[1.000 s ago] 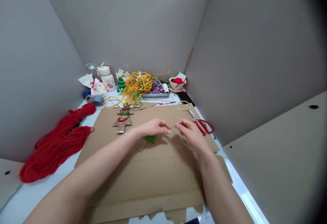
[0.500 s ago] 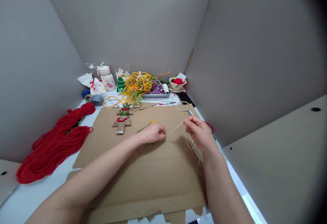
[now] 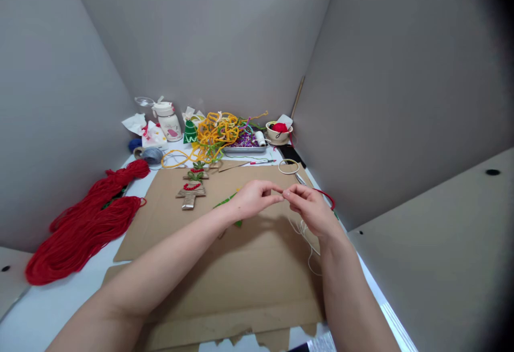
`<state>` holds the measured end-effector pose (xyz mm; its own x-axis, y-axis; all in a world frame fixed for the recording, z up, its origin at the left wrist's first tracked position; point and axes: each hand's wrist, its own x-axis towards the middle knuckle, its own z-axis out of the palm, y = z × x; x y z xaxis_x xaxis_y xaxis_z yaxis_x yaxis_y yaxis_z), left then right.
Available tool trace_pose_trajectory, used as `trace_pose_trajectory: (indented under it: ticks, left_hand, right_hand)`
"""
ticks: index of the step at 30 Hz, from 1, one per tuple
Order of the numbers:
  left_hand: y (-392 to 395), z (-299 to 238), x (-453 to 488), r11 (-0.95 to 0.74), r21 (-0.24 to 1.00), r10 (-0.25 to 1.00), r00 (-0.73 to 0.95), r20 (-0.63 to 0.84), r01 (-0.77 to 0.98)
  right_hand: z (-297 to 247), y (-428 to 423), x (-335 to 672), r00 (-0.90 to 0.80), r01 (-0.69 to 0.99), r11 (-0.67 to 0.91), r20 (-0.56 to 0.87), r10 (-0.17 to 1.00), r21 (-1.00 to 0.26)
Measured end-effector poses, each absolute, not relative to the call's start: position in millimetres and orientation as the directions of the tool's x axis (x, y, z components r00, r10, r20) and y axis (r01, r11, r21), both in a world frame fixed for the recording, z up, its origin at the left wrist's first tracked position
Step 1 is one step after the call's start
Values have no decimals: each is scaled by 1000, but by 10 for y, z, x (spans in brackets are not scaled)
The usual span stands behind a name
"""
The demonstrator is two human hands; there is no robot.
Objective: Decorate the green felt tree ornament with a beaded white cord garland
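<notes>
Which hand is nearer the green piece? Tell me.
Left. The left hand partly hides the green piece in this view; the right hand is farther off, to the piece's right, beyond the left.

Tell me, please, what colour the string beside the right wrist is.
The string is off-white; the head view shows it best.

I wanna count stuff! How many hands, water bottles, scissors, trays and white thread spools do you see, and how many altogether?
Hands: 2, the left hand and right hand
Water bottle: 1
Scissors, partly hidden: 1
Bead tray: 1
White thread spool: 1
Total: 6
</notes>
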<state>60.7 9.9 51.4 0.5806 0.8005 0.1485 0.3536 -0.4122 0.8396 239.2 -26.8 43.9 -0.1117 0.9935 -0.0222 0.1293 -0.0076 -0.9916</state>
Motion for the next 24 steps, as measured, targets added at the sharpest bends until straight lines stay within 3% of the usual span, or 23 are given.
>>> trace_pose_trajectory:
  ticks: [6,18,24]
  left_hand:
    - [147,479,598,-460,789,784,603,147,407]
    - [284,279,344,-553,347,786,613,-84,757]
    - [92,259,151,-474,279,859,509,-63,835]
  right_hand:
    - [424,-240,2396,-120,153,23,5,993,-988]
    - [554,-326,2422,-1,-33,58,58,998,-998]
    - [580,-400,2428,2,-47,58,58,998,-997]
